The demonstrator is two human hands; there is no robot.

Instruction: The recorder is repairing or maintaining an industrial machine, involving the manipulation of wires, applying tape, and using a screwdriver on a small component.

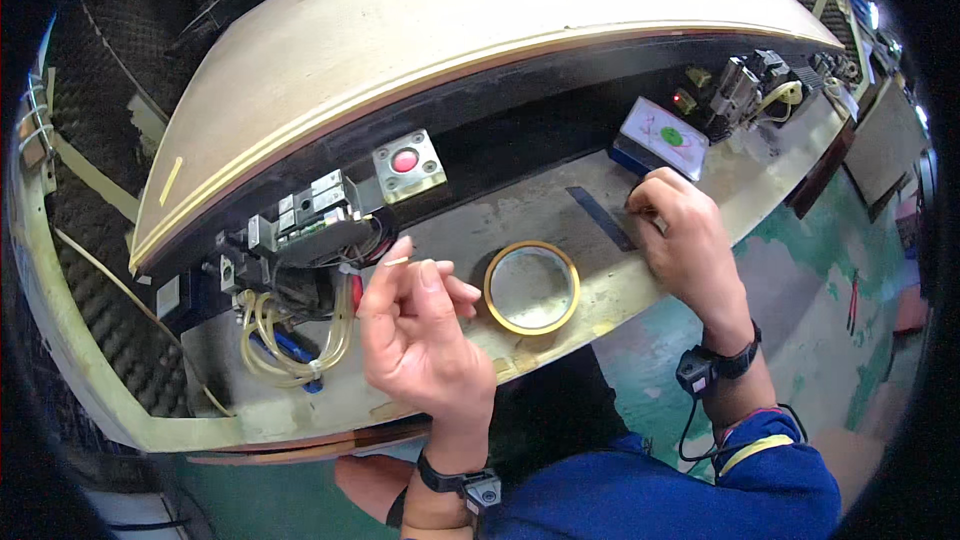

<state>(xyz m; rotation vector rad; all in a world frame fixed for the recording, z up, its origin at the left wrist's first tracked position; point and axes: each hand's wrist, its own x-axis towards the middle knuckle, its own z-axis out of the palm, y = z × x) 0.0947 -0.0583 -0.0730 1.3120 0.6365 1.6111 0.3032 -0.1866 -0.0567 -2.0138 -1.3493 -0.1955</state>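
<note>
Raised over the bench, my left hand [425,345] pinches a small, thin, whitish sliver [398,261] between thumb and forefinger. Just right of it a yellow ring [575,290], looking like a nearly used-up roll of tape, lies flat on the bench [470,230]. My right hand [688,245] is closed with its fingers curled and the fingertips together beside a blue-sided box [645,125] with a white top bearing a green disc. What those fingers hold, if anything, is hidden. A dark flat strip [600,216] lies left of my right hand.
A metal plate with a red push button [404,160] stands behind my left hand. Left of it are valve blocks [310,210] and coiled clear tubing [262,350]. More metal fittings [738,90] and tubing sit at the far right. A large pale panel [480,10] spans the back.
</note>
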